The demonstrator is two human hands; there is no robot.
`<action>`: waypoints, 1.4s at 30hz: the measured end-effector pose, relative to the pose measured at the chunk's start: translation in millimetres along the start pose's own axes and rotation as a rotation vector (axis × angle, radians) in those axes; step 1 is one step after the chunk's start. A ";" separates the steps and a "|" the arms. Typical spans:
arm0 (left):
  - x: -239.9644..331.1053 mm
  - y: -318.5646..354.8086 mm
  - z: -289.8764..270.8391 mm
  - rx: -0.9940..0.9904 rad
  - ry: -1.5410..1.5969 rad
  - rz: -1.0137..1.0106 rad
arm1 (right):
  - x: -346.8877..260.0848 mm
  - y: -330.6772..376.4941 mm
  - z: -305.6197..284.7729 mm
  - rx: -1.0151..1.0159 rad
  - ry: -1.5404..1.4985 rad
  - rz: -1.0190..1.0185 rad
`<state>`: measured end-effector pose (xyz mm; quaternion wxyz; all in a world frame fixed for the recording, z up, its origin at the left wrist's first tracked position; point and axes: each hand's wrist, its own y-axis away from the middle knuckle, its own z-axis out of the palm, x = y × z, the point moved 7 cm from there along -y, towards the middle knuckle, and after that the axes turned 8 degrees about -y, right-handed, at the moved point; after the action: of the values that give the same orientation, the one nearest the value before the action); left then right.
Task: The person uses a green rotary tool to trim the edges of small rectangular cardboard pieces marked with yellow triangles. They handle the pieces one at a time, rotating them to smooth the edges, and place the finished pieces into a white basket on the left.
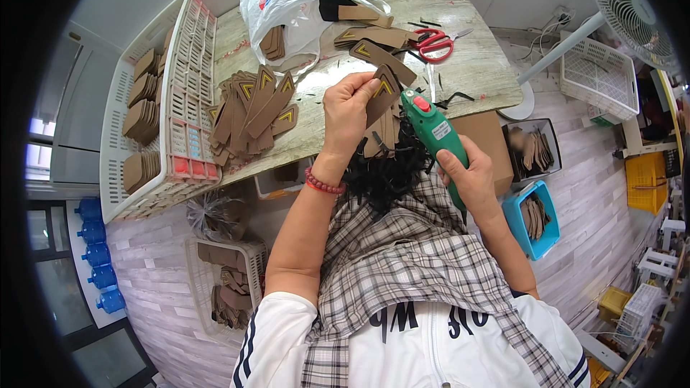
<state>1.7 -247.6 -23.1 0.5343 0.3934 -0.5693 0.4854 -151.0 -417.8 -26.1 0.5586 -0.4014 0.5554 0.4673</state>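
Observation:
Over the near edge of the table, my left hand (345, 111) pinches a brown pointed fabric tab (382, 99) with a yellow chevron on it. My right hand (472, 176) is wrapped around a green handheld power tool (435, 129) with a red switch. The tool's head is close beside the tab; whether they touch, I cannot tell. Below both hands, a heap of black scraps (384, 176) lies on my checked apron (402, 251). To the left of my left hand is a pile of similar brown tabs (251, 111). More chevron tabs (377, 39) lie beyond my hands.
Red-handled scissors (435, 48) and a white plastic bag (295, 7) are on the table (474, 18). A white crate (180, 86) of stacked brown pieces stands at left. On the right are a standing fan (632, 11), a blue bin (532, 219) and a cardboard box (485, 144).

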 end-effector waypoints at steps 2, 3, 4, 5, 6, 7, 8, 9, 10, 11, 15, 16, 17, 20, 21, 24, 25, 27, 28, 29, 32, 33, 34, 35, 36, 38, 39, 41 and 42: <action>1.8 1.2 1.4 -0.019 -0.021 0.014 | -0.8 0.0 0.0 0.004 -0.009 0.002; 2.7 2.2 2.4 -0.033 -0.029 0.000 | -1.3 -0.2 0.2 0.000 -0.018 0.004; 4.4 3.8 3.5 -0.047 -0.038 -0.015 | -1.8 -0.4 0.4 -0.003 -0.027 0.007; 5.6 5.2 4.5 -0.061 -0.046 -0.030 | -1.9 -0.6 0.5 -0.007 -0.036 0.009; 7.6 5.9 5.3 -0.072 -0.066 -0.023 | -2.0 -1.0 0.0 -0.006 -0.038 0.005; 9.4 6.4 6.1 -0.083 -0.085 -0.016 | -1.8 -1.5 -0.7 -0.004 -0.041 0.002; 10.4 6.4 6.9 -0.094 -0.105 -0.009 | -1.9 -1.9 -1.3 -0.003 -0.044 -0.002; 10.1 6.3 7.3 -0.110 -0.114 -0.004 | -2.6 -1.9 -1.4 -0.002 -0.040 -0.005; 8.9 5.6 7.3 -0.126 -0.124 0.001 | -3.8 -1.8 -1.6 0.000 -0.037 -0.007; 7.7 4.8 7.1 -0.142 -0.133 0.005 | -4.8 -1.6 -1.8 0.001 -0.034 -0.010; 6.5 0.1 8.1 -0.249 -0.239 0.071 | -5.9 -1.3 -3.2 -0.004 -0.037 -0.020; 7.1 -1.3 9.4 -0.280 -0.278 0.087 | -5.4 -1.6 -3.8 -0.008 -0.040 -0.019; 7.8 -3.1 10.5 -0.312 -0.316 0.104 | -5.1 -1.6 -4.4 -0.011 -0.043 -0.017; 10.2 -18.5 -2.4 -0.231 -0.380 0.048 | -8.6 -1.6 -11.1 0.066 -0.033 -0.022; 15.1 -24.4 -14.2 -0.098 -0.355 0.048 | -7.7 -1.1 -12.6 0.069 -0.036 -0.016; -8.8 -38.3 -83.6 0.329 -0.112 -0.026 | -7.6 2.8 -10.6 0.054 -0.028 -0.004; -23.3 -34.7 -92.7 0.376 0.114 -0.082 | -8.0 5.6 -9.0 0.051 -0.017 -0.006; -52.0 -15.7 -104.7 0.466 0.567 -0.193 | -3.4 7.6 -6.6 0.037 0.005 -0.007; -67.2 -1.3 -95.6 0.468 0.655 -0.400 | 0.2 7.2 -7.7 0.037 0.019 -0.002; -77.1 15.7 -81.5 0.443 0.736 -0.538 | 3.3 6.7 -8.6 0.037 0.032 0.003; -93.3 50.7 -53.6 0.261 0.809 -0.755 | 5.0 10.6 -5.3 0.030 0.029 0.022; -90.5 53.9 -40.8 0.167 0.922 -0.770 | 4.1 10.8 -3.4 0.027 0.022 0.023; -86.0 56.4 -27.8 0.070 1.033 -0.783 | 4.7 11.4 -2.5 0.023 0.022 0.020; -80.0 59.5 -14.0 -0.030 1.143 -0.793 | 6.1 12.6 -2.0 0.021 0.021 0.017; -76.2 62.0 -5.7 -0.008 1.141 -0.782 | 6.0 13.3 -2.3 0.023 0.020 0.010; -67.8 64.6 4.7 0.032 1.080 -0.729 | 4.3 14.5 -1.0 0.031 0.023 -0.003; -58.9 64.7 9.6 0.044 1.068 -0.715 | 3.1 15.7 -1.7 0.040 0.025 -0.010; -44.4 63.1 15.6 0.067 1.048 -0.688 | 1.3 17.9 -2.7 0.041 0.060 0.000; -42.9 61.5 15.9 0.049 1.058 -0.664 | 0.4 18.7 -2.0 0.036 0.077 0.005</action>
<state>-56.2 -252.5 -73.0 0.8570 0.2678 -0.0639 0.4356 -169.5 -415.2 -25.2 0.5428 -0.4077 0.5857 0.4427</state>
